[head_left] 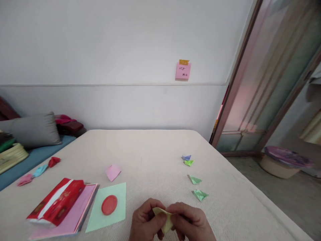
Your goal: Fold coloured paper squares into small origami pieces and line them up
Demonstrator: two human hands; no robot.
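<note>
Between both hands, low in the middle of the head view, is a small folded piece of pale yellow paper (167, 225). My left hand (148, 221) pinches its left side, thumb in front. My right hand (190, 221) grips the right side with thumb and fingers pressed together. The paper's lower part is partly hidden by the fingers. Right of the hands lie folded paper pieces: a light green one (200, 194), another light green one (194, 179), a bright green one (189, 163) and a blue-violet one (186, 157).
A red packet (59, 201) rests on a stack of coloured paper (72, 222) at the left. A red disc (109, 205) lies on a green sheet (120, 214). Beyond is a pink paper square (113, 172). Red (54, 162), blue (40, 170) and pink (24, 180) folded pieces sit far left.
</note>
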